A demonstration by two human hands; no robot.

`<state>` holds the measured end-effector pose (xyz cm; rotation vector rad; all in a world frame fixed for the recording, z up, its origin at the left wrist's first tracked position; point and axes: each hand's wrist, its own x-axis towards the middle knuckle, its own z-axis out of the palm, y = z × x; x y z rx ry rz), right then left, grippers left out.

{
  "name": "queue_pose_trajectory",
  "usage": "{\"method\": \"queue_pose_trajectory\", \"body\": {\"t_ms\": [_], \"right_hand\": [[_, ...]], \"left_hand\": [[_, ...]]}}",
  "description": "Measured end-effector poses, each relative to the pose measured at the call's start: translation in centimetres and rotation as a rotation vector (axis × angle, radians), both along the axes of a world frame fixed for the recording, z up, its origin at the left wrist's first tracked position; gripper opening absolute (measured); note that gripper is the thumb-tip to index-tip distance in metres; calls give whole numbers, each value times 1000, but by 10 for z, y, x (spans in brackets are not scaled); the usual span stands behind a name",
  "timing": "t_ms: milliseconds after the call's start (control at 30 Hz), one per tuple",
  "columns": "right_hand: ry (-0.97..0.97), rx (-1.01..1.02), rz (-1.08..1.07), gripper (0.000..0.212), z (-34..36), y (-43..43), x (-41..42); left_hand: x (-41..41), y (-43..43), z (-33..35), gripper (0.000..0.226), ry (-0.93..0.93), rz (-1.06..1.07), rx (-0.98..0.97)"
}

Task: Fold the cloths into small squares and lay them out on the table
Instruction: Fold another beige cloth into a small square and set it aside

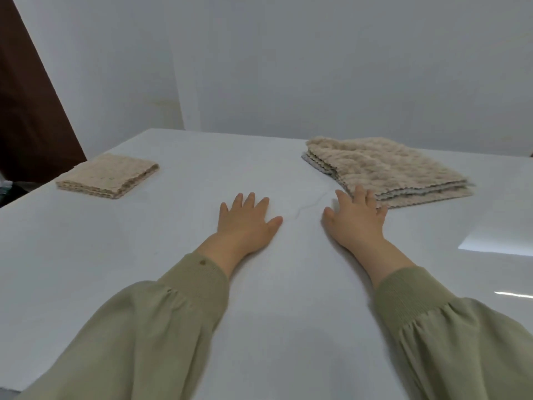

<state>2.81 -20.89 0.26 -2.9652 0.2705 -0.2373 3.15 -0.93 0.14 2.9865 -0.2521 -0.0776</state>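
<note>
A stack of unfolded beige fluffy cloths (386, 168) lies at the right of the white table (173, 255). One beige cloth folded into a small square (108, 179) lies at the far left. My left hand (245, 220) rests flat on the bare table, fingers spread. My right hand (356, 217) is flat too, its fingertips touching the near corner of the stack. Neither hand holds anything.
A thin loose thread (310, 204) lies on the table between my hands. White walls (288, 67) stand behind the table. The table's left edge drops toward a dark brown area (26, 111). A bright light patch (496, 243) shines at the right.
</note>
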Motion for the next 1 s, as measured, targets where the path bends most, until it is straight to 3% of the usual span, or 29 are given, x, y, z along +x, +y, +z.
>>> {"method": "queue_pose_trajectory", "body": {"t_ms": [367, 667, 733, 833, 900, 933, 1000], "right_hand": [[31, 8, -110, 58, 2, -9, 15], [-110, 89, -107, 58, 4, -8, 16], [-271, 106, 12, 55, 7, -4, 15], [-773, 139, 368, 50, 16, 9, 4], [-971, 124, 408, 47, 17, 14, 1], [-942, 100, 370, 48, 14, 15, 1], [-671, 83, 245, 58, 7, 13, 3]], "left_hand": [[4, 0, -2, 62, -9, -10, 12], [4, 1, -1, 62, -19, -7, -21], [3, 2, -2, 62, -34, -4, -50], [4, 3, -1, 63, -59, 16, -89], [4, 4, -1, 65, -69, 38, -90], [4, 5, -1, 66, -76, 46, -90], [4, 5, -1, 67, -83, 53, -95]]}}
